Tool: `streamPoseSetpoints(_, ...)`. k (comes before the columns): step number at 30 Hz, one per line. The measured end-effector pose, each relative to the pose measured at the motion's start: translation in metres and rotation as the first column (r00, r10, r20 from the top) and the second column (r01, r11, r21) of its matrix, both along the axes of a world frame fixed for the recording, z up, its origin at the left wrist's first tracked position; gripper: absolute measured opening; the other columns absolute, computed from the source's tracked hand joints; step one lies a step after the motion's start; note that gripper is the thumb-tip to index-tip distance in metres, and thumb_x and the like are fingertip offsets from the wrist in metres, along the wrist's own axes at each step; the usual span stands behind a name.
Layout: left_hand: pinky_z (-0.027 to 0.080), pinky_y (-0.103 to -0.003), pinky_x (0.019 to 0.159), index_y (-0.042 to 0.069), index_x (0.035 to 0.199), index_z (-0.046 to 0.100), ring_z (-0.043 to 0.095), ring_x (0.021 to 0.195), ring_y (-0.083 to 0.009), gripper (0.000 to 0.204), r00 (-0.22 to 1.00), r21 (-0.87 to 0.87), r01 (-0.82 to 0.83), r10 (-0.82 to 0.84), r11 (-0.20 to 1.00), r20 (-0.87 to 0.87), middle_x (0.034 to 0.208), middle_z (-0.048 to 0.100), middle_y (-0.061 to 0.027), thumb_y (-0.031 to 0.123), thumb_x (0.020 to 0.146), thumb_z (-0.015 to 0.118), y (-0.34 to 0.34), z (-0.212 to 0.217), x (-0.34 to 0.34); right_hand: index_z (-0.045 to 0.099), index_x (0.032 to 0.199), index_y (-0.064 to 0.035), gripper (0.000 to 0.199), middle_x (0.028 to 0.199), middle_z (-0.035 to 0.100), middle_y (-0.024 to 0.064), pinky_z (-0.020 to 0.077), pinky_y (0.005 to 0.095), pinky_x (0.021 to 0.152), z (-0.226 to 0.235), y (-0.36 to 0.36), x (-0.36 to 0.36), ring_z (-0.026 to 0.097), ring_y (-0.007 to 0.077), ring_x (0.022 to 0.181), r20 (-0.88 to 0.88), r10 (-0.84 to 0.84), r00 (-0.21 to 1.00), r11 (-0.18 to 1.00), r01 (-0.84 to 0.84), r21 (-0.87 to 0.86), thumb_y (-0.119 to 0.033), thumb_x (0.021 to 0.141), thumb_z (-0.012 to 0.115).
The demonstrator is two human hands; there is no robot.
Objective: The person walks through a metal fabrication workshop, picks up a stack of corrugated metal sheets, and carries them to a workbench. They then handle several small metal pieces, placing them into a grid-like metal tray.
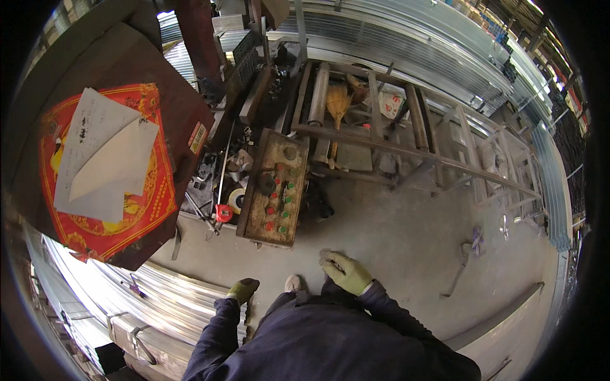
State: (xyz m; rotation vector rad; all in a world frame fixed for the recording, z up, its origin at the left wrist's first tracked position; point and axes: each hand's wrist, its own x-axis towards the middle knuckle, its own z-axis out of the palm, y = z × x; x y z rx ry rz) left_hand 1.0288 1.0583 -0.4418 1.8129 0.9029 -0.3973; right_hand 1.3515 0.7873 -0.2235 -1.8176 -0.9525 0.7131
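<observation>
My left hand, in a yellow-green glove with dark fingertips, hangs beside the long silvery metal profiles. Its fingers reach loosely forward, and nothing shows in them. My right hand, gloved the same way, is held in front of my body over the grey floor. Its fingers are loosely bent and apart from the thumb, with no object visible. Ahead of both hands, touched by neither, is a worn control box with red and green buttons. A red tape measure lies just left of that box, near a roll of tape.
A dark machine housing at the left carries a red printed sheet and white papers. Beyond the control box stands a metal roller frame with a straw broom. Stacked metal lengths line the back. A strap lies on the right-hand floor.
</observation>
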Motion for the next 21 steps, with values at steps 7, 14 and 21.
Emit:
streamPoseSetpoints(7, 0.055, -0.045, 0.088, 0.009, 0.108, 0.072, 0.071, 0.1, -0.0358, 0.038, 0.972, -0.049, -0.129, 0.117, 0.99, -0.203, 0.107, 0.077, -0.0159, 0.037, 0.104, 0.047, -0.074, 0.01, 0.017, 0.069, 0.135, -0.0061, 0.037, 0.124, 0.076, 0.0149, 0.0565, 0.0398, 0.096, 0.0, 0.055, 0.103, 0.073, 0.0285, 0.114, -0.018, 0.249, 0.968, 0.968, -0.249, -0.01, -0.029, 0.106, 0.067)
streamPoseSetpoints(14, 0.056, -0.046, 0.099, 0.012, 0.12, 0.066, 0.068, 0.121, -0.0372, 0.022, 0.943, 0.192, 0.323, -0.3, 0.927, -0.142, 0.124, 0.073, -0.0168, 0.018, 0.101, 0.056, -0.188, 0.015, -0.002, 0.065, 0.139, -0.0062, 0.041, 0.129, 0.074, 0.017, 0.0585, 0.0381, 0.096, 0.006, 0.097, 0.177, 0.074, 0.031, 0.113, 0.02, 0.461, 0.887, 0.884, -0.458, -0.094, -0.031, 0.107, 0.064)
streamPoseSetpoints(21, 0.055, -0.034, 0.086, -0.003, 0.124, 0.072, 0.068, 0.092, -0.0187, 0.044, 0.763, -0.252, -0.645, 0.626, 0.722, -0.162, 0.103, 0.077, -0.0082, 0.035, 0.105, 0.065, -0.213, 0.024, 0.015, 0.072, 0.13, -0.0048, 0.039, 0.128, 0.075, 0.0179, 0.0558, 0.0396, 0.102, -0.01, 0.099, 0.167, 0.072, 0.0308, 0.118, -0.119, 0.59, 0.799, 0.776, -0.602, -0.189, -0.033, 0.104, 0.066)
